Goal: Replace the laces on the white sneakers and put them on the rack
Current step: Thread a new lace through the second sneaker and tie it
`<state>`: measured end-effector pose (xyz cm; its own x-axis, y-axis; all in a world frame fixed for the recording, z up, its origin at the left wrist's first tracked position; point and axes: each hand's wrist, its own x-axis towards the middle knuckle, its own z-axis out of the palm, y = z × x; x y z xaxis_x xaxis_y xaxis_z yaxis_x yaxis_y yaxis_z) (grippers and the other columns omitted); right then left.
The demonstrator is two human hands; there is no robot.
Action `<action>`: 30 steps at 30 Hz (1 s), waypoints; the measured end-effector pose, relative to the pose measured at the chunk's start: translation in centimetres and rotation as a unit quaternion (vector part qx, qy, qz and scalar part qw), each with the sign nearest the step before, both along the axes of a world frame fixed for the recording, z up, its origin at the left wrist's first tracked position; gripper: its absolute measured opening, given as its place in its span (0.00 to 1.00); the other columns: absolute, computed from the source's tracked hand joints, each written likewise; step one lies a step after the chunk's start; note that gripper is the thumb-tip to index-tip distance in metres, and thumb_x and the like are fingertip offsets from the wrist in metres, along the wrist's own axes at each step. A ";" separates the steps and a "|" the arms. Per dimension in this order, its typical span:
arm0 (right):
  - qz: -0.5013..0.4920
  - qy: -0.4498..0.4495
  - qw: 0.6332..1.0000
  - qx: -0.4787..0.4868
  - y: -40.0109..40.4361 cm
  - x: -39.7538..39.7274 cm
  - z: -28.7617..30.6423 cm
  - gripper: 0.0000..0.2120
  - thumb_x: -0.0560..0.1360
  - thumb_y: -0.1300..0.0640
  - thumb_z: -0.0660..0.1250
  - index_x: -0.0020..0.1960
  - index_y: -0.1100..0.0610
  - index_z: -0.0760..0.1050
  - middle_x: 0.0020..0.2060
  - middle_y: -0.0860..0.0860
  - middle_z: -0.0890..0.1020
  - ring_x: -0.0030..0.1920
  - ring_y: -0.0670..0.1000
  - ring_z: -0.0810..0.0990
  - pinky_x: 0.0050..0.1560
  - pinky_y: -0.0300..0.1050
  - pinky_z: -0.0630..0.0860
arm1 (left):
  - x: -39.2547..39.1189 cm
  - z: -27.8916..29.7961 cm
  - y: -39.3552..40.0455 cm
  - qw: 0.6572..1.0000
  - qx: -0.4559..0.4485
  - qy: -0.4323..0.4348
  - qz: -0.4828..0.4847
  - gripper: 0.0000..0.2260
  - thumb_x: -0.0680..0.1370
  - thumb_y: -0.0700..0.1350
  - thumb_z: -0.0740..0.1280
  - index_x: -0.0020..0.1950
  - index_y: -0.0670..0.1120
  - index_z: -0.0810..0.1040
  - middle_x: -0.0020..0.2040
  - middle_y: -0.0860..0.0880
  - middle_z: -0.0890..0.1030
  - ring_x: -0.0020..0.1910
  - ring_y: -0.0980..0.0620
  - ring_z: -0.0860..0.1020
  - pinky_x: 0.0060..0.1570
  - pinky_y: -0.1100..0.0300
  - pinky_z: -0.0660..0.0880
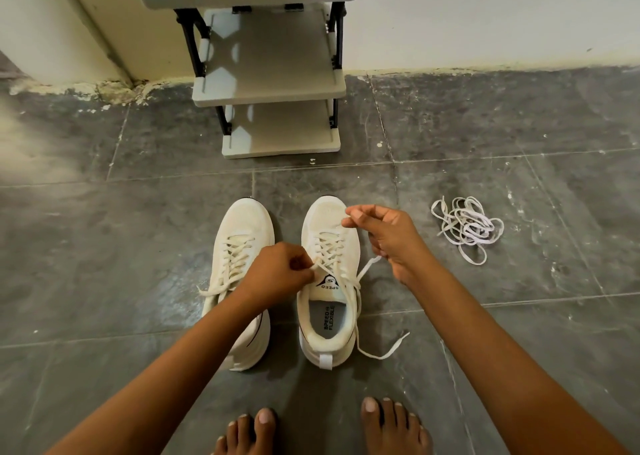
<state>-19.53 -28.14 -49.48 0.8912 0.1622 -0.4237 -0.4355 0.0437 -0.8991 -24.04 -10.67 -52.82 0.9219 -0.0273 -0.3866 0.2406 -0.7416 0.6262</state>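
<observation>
White sneakers, 2, sit side by side on the dark tile floor [104, 246] before me. My left hand [277, 274] pinches the right sneaker [329, 281]'s lace [360, 281]; my right hand [384, 236] pinches its other strand, raised. Spare laces [467, 227] lie right; the rack [273, 73] stands beyond.

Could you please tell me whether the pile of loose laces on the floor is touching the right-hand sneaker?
Apart. The head view shows bare floor between the loose laces and the right-hand sneaker.

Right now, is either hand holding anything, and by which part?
The left hand pinches the right sneaker's lace near the top eyelets. The right hand seems to pinch something, unclear what.
</observation>
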 end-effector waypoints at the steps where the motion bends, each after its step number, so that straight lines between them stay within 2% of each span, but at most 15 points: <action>1: 0.012 -0.005 1.000 -0.009 0.2 -0.4 0.3 0.12 0.78 0.65 0.61 0.59 0.69 0.72 0.45 0.61 0.80 0.18 0.37 0.71 0.20 0.27 0.65 | -0.1 -0.1 0.1 0.999 -0.031 0.012 0.019 0.03 0.75 0.46 0.70 0.44 0.47 0.79 0.40 0.50 0.81 0.38 0.53 0.79 0.39 0.65 0.74; 3: 0.040 -0.002 0.999 -0.025 0.3 -1.2 0.2 0.13 0.79 0.66 0.60 0.62 0.68 0.71 0.51 0.63 0.80 0.19 0.36 0.72 0.21 0.27 0.65 | -0.5 -0.2 0.2 0.995 -0.077 0.026 0.053 0.03 0.76 0.45 0.69 0.46 0.46 0.81 0.41 0.47 0.82 0.39 0.51 0.80 0.40 0.62 0.77; 5: 0.070 0.012 0.997 -0.043 0.3 -2.0 -0.1 0.12 0.78 0.67 0.60 0.61 0.69 0.72 0.53 0.63 0.80 0.20 0.36 0.72 0.20 0.27 0.65 | -0.6 -0.3 0.3 0.991 -0.100 0.040 0.075 0.04 0.76 0.43 0.69 0.47 0.44 0.81 0.42 0.45 0.83 0.40 0.50 0.80 0.40 0.63 0.77; 8: 0.085 0.002 0.992 -0.090 0.4 -2.9 -1.3 0.08 0.76 0.67 0.63 0.53 0.68 0.78 0.46 0.61 0.81 0.21 0.36 0.73 0.23 0.26 0.66 | -0.5 -0.4 0.6 0.985 -0.130 0.067 0.086 0.04 0.75 0.40 0.69 0.49 0.43 0.82 0.43 0.45 0.83 0.41 0.51 0.81 0.40 0.65 0.78; 10: 0.082 -0.026 0.988 -0.131 0.6 -3.3 -2.3 0.03 0.74 0.64 0.68 0.44 0.63 0.81 0.41 0.56 0.83 0.29 0.38 0.78 0.30 0.26 0.72 | -0.6 -0.4 0.7 0.983 -0.139 0.075 0.090 0.05 0.75 0.38 0.69 0.49 0.44 0.82 0.43 0.46 0.83 0.41 0.52 0.81 0.40 0.65 0.78; 12: 0.082 -0.056 0.981 -0.169 0.9 -3.7 -3.4 0.02 0.71 0.60 0.72 0.40 0.57 0.82 0.39 0.51 0.84 0.39 0.46 0.83 0.41 0.36 0.79 | -0.8 -0.5 0.7 0.982 -0.145 0.073 0.101 0.05 0.76 0.38 0.68 0.49 0.44 0.82 0.43 0.45 0.83 0.41 0.52 0.81 0.40 0.64 0.78; 14: 0.076 -0.071 0.973 -0.206 1.4 -4.3 -4.3 0.03 0.69 0.56 0.74 0.36 0.51 0.82 0.38 0.49 0.85 0.42 0.50 0.83 0.46 0.48 0.81 | -0.9 -0.6 0.7 0.980 -0.149 0.063 0.113 0.05 0.76 0.37 0.67 0.49 0.43 0.82 0.43 0.43 0.83 0.41 0.49 0.81 0.41 0.62 0.79; 17: 0.058 -0.092 0.962 -0.250 2.0 -5.1 -5.4 0.04 0.69 0.51 0.74 0.36 0.46 0.82 0.38 0.47 0.85 0.42 0.49 0.83 0.46 0.52 0.80 | -1.3 -0.9 0.7 0.962 -0.204 0.074 0.164 0.03 0.76 0.37 0.68 0.48 0.42 0.81 0.46 0.40 0.83 0.43 0.46 0.82 0.44 0.58 0.81; 20: 0.047 -0.129 0.954 -0.266 2.3 -5.6 -6.0 0.03 0.70 0.52 0.72 0.40 0.50 0.84 0.37 0.46 0.85 0.40 0.48 0.83 0.45 0.53 0.80 | -1.5 -0.9 0.7 0.940 -0.260 0.093 0.201 0.03 0.76 0.36 0.68 0.48 0.40 0.79 0.45 0.41 0.82 0.41 0.50 0.81 0.39 0.65 0.80; 23: 0.047 -0.157 0.934 -0.317 2.7 -5.8 -6.0 0.04 0.71 0.54 0.71 0.40 0.52 0.83 0.37 0.48 0.84 0.39 0.49 0.81 0.41 0.51 0.79 | -1.5 -0.9 0.6 0.936 -0.269 0.105 0.200 0.06 0.77 0.36 0.66 0.52 0.38 0.79 0.43 0.44 0.81 0.40 0.53 0.80 0.36 0.68 0.79; 26: 0.059 -0.180 0.915 -0.355 3.0 -5.9 -6.0 0.04 0.71 0.54 0.69 0.39 0.53 0.81 0.35 0.50 0.83 0.36 0.51 0.79 0.36 0.48 0.77 | -1.4 -1.0 0.7 0.933 -0.272 0.114 0.205 0.07 0.77 0.36 0.66 0.54 0.36 0.78 0.46 0.42 0.81 0.41 0.52 0.81 0.36 0.68 0.79; 30: 0.040 -0.187 0.905 -0.381 3.4 -6.1 -6.3 0.03 0.70 0.54 0.69 0.38 0.52 0.79 0.32 0.49 0.81 0.33 0.50 0.77 0.31 0.41 0.69 | -1.4 -1.1 0.8 0.930 -0.281 0.120 0.207 0.07 0.77 0.37 0.66 0.53 0.37 0.79 0.45 0.43 0.81 0.41 0.52 0.81 0.36 0.67 0.79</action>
